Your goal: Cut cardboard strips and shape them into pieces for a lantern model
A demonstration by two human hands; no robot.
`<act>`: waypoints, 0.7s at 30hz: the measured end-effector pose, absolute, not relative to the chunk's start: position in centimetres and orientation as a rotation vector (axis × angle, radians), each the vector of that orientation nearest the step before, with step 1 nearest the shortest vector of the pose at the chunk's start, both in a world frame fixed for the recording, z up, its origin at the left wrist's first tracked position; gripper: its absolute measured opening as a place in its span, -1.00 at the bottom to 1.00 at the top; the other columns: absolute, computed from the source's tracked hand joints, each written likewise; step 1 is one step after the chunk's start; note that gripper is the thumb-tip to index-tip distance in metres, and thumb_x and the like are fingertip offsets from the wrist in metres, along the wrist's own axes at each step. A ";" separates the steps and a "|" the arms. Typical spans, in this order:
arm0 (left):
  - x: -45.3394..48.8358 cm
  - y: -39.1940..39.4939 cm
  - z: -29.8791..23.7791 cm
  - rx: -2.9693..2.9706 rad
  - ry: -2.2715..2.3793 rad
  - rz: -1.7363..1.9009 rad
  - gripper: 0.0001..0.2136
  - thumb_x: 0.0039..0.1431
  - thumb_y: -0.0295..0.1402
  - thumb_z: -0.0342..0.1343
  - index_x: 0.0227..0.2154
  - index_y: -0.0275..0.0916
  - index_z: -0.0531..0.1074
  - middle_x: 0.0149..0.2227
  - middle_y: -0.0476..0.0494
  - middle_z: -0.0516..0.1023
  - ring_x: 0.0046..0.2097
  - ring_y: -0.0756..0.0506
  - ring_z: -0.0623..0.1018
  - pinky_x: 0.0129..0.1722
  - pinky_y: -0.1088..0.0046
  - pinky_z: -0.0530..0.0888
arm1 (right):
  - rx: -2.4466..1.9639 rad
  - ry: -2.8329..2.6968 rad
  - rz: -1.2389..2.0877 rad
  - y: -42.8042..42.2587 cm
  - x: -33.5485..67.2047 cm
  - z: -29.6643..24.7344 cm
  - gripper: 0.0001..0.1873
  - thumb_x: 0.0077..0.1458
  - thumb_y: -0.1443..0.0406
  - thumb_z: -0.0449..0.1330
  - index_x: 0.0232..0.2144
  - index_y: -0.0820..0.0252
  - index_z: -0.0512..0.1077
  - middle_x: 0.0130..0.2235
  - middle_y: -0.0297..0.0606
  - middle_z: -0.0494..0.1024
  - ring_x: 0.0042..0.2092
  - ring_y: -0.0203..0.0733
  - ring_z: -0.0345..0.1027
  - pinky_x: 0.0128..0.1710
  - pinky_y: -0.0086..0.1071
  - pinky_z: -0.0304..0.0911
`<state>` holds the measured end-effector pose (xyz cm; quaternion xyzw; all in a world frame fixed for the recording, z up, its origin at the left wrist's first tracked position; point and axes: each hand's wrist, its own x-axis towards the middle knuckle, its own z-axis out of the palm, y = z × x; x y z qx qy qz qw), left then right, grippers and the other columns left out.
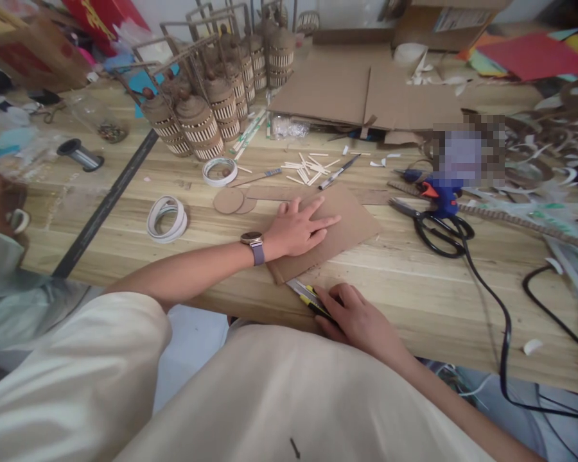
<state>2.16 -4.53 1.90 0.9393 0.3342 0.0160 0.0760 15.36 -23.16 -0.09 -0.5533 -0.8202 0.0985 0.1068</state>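
My left hand [301,228] lies flat with fingers spread on a brown cardboard sheet [351,221] on the wooden table [414,295]. A watch with a purple strap is on that wrist. My right hand [356,314] is closed round a yellow and black utility knife [304,294]. The knife's blade end rests at the cardboard's near edge, close to the table's front edge.
Black scissors [438,231] and a blue glue gun [440,192] with a black cord lie to the right. Tape rolls [166,218], cardboard discs [228,200], small sticks [308,168] and several slatted lanterns [200,125] are farther back. Another person [4,256] sits at left.
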 end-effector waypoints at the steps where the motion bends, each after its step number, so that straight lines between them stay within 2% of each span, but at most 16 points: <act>1: 2.1 -4.5 2.1 2.820 1.014 0.050 -0.56 0.38 -0.09 -0.18 0.29 0.24 0.15 0.42 -0.07 -0.02 0.22 -0.46 0.17 0.06 -0.06 0.21 | -1.633 -2.412 0.281 -23.2 15.3 -0.1 -0.55 0.17 0.30 0.10 0.10 0.28 0.38 -0.24 -0.11 0.40 -0.22 -0.09 0.38 -0.32 -0.32 0.42; 4: 1.6 -4.0 3.2 2.804 1.051 -0.011 -0.43 0.32 0.02 -0.09 0.34 0.07 0.08 0.41 -0.22 0.00 0.23 -0.46 0.20 0.11 -0.03 0.20 | -1.663 -2.373 0.277 -23.1 15.3 0.0 -0.56 0.18 0.29 0.11 0.10 0.27 0.39 -0.23 -0.11 0.41 -0.20 -0.07 0.38 -0.27 -0.29 0.43; 7: 0.3 -2.7 4.9 2.692 1.144 -0.175 -0.25 0.25 0.05 0.02 0.39 -0.13 -0.06 0.33 -0.34 0.20 0.24 -0.42 0.26 0.15 0.06 0.22 | -1.681 -2.303 0.302 -22.9 15.4 0.0 -0.55 0.20 0.28 0.10 0.12 0.29 0.36 -0.20 -0.08 0.42 -0.16 -0.06 0.39 -0.21 -0.25 0.45; 8: -0.2 -2.2 5.5 2.661 1.180 -0.212 -0.20 0.21 0.03 0.07 0.38 -0.22 -0.08 0.29 -0.38 0.28 0.22 -0.40 0.31 0.14 0.10 0.24 | -1.687 -2.281 0.310 -22.9 15.5 0.1 -0.55 0.21 0.28 0.09 0.12 0.29 0.35 -0.18 -0.07 0.43 -0.14 -0.05 0.39 -0.18 -0.23 0.45; 9: -0.7 -1.5 5.9 2.636 1.203 -0.246 -0.16 0.15 0.02 0.14 0.36 -0.31 -0.01 0.24 -0.43 0.34 0.19 -0.40 0.36 0.11 0.13 0.28 | -1.695 -2.261 0.320 -22.8 15.5 0.2 -0.56 0.21 0.28 0.10 0.12 0.28 0.35 -0.16 -0.06 0.44 -0.12 -0.04 0.40 -0.16 -0.22 0.45; 12: -1.4 0.4 6.9 2.552 1.219 -0.386 -0.32 -0.05 -0.07 0.31 0.10 -0.37 0.39 0.05 -0.40 0.54 0.02 -0.37 0.51 -0.06 0.25 0.40 | -1.704 -2.236 0.372 -22.3 15.6 0.7 -0.57 0.20 0.27 0.12 0.11 0.19 0.36 -0.10 -0.08 0.46 -0.06 -0.02 0.40 -0.10 -0.19 0.44; 14: -1.6 1.5 7.6 2.499 1.191 -0.447 -0.51 -0.08 -0.13 0.33 -0.11 -0.32 0.52 -0.09 -0.28 0.62 -0.10 -0.29 0.56 -0.19 0.34 0.42 | -1.696 -2.233 0.432 -21.9 15.7 1.2 -0.58 0.20 0.27 0.11 0.11 0.14 0.37 -0.09 -0.09 0.48 -0.04 -0.01 0.40 -0.08 -0.17 0.44; 16: -1.8 2.3 8.9 2.462 1.130 -0.442 -0.68 0.01 -0.17 0.27 -0.22 -0.26 0.54 -0.20 -0.11 0.64 -0.20 -0.18 0.57 -0.28 0.44 0.39 | -1.696 -2.196 0.500 -21.5 16.1 1.6 -0.58 0.21 0.26 0.09 0.11 0.15 0.36 -0.09 -0.08 0.48 -0.03 0.00 0.40 -0.06 -0.13 0.42; 18: -2.2 2.7 10.7 2.447 1.060 -0.337 -0.76 0.15 -0.20 0.14 -0.21 -0.22 0.52 -0.26 0.01 0.61 -0.26 -0.07 0.55 -0.31 0.50 0.35 | -1.733 -2.109 0.577 -21.3 16.8 2.1 -0.58 0.21 0.25 0.08 0.10 0.20 0.35 -0.10 -0.06 0.48 -0.04 -0.01 0.41 -0.05 -0.13 0.41; 21: -3.2 2.0 13.9 2.483 0.932 -0.016 -0.81 0.16 -0.24 0.14 -0.37 -0.29 0.49 -0.43 0.05 0.47 -0.41 0.00 0.44 -0.39 0.51 0.26 | -1.823 -1.988 0.679 -21.6 19.6 2.7 -0.64 0.16 0.21 0.08 -0.03 0.23 0.40 -0.19 -0.08 0.50 -0.14 -0.04 0.45 -0.13 -0.18 0.42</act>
